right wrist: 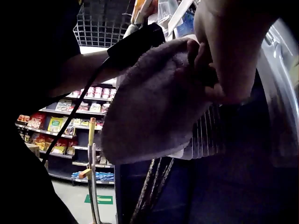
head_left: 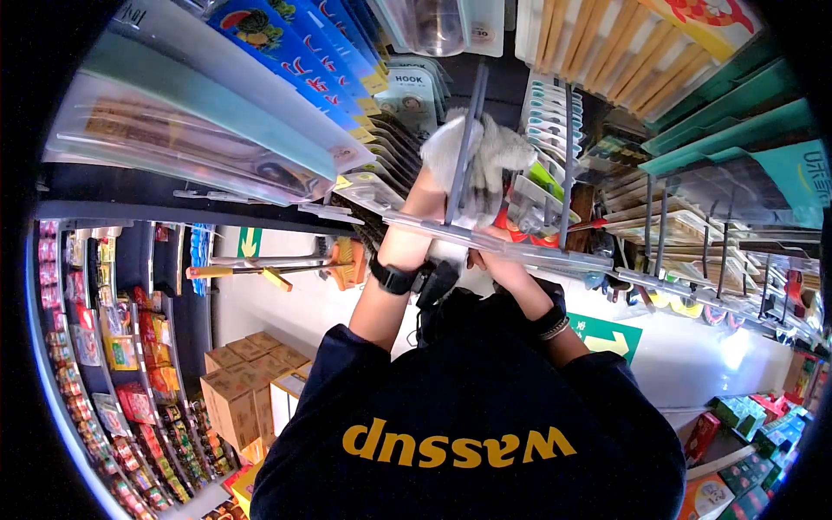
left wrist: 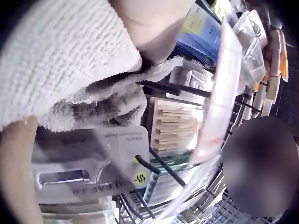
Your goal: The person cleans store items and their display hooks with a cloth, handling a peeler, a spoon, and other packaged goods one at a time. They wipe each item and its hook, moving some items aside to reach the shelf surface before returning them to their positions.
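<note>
A grey-white fluffy cloth (head_left: 472, 160) is bunched among the hanging packs in the head view. My left hand (head_left: 426, 189) holds it, with the fingers mostly hidden under its folds. In the left wrist view the cloth (left wrist: 65, 60) lies against a carded pack (left wrist: 93, 163) on a hook. My right hand (head_left: 496, 251) is lower, behind a clear shelf strip. The right wrist view shows that hand (right wrist: 219, 60) with curled fingers gripping the upper edge of the cloth (right wrist: 149, 102), whose broad part hangs down.
Black metal hooks (head_left: 468, 130) and a clear label strip (head_left: 511, 247) cross near my hands. Packs of wooden sticks (head_left: 598, 35) and blue packs (head_left: 295, 69) hang around. Cardboard boxes (head_left: 247, 381) stand on the floor, and shelves of snacks (head_left: 130, 347) line the side.
</note>
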The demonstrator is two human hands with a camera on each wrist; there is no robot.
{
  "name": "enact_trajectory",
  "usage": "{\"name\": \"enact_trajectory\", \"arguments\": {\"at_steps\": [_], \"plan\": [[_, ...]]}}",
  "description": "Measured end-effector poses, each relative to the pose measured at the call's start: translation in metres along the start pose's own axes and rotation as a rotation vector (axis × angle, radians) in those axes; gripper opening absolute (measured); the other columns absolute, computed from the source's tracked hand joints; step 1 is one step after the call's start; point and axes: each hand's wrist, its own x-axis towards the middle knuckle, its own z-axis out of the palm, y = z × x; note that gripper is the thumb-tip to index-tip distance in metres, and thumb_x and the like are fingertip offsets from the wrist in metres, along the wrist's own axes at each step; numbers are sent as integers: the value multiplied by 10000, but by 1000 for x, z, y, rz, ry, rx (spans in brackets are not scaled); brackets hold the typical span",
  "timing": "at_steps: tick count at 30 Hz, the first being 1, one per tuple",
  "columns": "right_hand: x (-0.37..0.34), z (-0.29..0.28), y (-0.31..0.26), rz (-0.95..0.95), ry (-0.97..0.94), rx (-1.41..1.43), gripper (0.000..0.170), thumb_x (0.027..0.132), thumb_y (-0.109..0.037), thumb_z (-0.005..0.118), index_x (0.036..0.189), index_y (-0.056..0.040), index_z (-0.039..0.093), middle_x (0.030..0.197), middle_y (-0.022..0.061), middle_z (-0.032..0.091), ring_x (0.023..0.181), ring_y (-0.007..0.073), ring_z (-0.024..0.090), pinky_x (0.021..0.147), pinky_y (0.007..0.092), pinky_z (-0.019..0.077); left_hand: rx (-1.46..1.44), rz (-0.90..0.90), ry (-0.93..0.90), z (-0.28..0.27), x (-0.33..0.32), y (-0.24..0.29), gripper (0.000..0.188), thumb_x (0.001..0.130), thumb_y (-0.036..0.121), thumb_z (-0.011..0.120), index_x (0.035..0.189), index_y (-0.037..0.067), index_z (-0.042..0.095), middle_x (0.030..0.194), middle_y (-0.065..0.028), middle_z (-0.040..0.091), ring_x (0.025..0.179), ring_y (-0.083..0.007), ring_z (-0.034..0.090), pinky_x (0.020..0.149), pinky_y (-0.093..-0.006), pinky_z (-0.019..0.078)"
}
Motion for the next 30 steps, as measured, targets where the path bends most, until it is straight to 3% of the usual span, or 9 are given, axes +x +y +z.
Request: {"name": "enact_trajectory", "arguments": {"at_steps": [9,14,15,18,19,20,22,26,30], "plan": [[1,14,-20,-112,103,-179,336,832,-7,398,1165,-13,360,588,50,499,508,92,505,421,224,392,149,16,16,2,53,-16,368,850,179,468,1188,42,429,1044,-67,515,890,-133,487,782,-248,389],[23,8,-15,-211,141,-227,425,762,-56,418,1181,-26,354,627,158,550,546,274,570,520,362,438,259,20,72,-6,62,-25,367,851,182,467,1188,42,430,1035,-62,512,878,-129,482,772,-244,385],[24,5,-26,-182,63,-219,315,815,-26,377,1128,5,361,749,98,511,598,158,526,529,273,444,280,23,80,-7,65,-26,367,851,182,467,1188,42,430,1033,-61,511,876,-128,481,770,-243,385],[35,6,-17,-338,105,-245,297,814,-28,378,1109,9,370,771,83,507,646,169,531,539,302,444,349,30,112,-10,74,-33,366,852,184,466,1188,43,430,1028,-58,509,869,-125,478,764,-241,382],[34,7,-18,-285,127,-185,384,772,-88,437,1149,-46,378,631,181,559,608,310,597,541,395,456,386,33,122,-12,78,-34,366,852,184,466,1188,43,430,1026,-57,509,867,-124,477,763,-240,382],[30,6,-19,-286,118,-191,384,772,-88,437,1149,-46,378,631,181,559,608,310,597,541,395,456,412,36,132,-13,82,-35,366,852,185,466,1188,43,430,1024,-56,508,864,-123,476,761,-240,381],[14,8,-34,-61,181,-922,271,798,-35,413,1061,28,394,793,209,537,683,337,550,586,406,424,475,36,151,-17,92,-38,366,852,186,465,1187,43,430,1021,-54,507,859,-122,474,757,-238,379],[-7,-3,1,-309,-164,-1171,303,781,-40,400,1081,-7,418,804,262,539,705,370,557,575,436,408,582,36,177,-20,112,-47,365,853,188,464,1187,43,430,1014,-50,505,850,-118,470,749,-235,376],[-25,-2,-7,-172,-311,-1113,349,765,-28,382,1107,-27,451,859,254,553,761,369,556,625,436,422,676,32,190,-21,131,-53,365,854,190,464,1187,43,430,1007,-45,502,840,-115,466,741,-232,373]]}}
